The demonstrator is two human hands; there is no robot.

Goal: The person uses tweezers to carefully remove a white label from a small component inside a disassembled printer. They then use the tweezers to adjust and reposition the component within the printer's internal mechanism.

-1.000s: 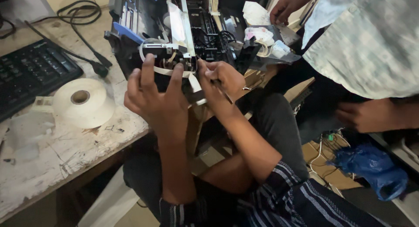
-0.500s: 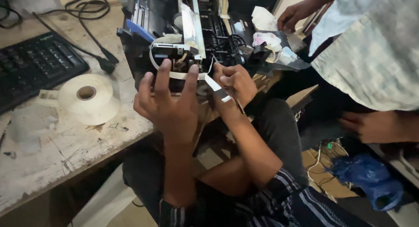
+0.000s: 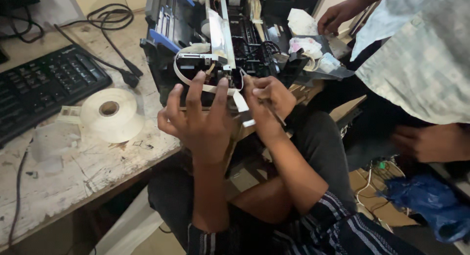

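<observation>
Holding the opened printer (image 3: 215, 44) steady with my spread left hand (image 3: 198, 122), I should guide the white flat cable (image 3: 240, 100), pinched in my right hand (image 3: 267, 100), slowly without bending it.

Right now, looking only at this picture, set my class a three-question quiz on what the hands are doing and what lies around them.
1. True or false: the left hand rests on the black keyboard.
2. Which thing lies on the table between the keyboard and the opened printer? A) a white tape roll B) a blue bag C) a cup
3. Fill in: the right hand holds a thin ______ close to the white ribbon cable.

Key
1. False: it is spread against the front of the printer.
2. A, the white tape roll.
3. Tool; its kind is too small to tell.
</observation>
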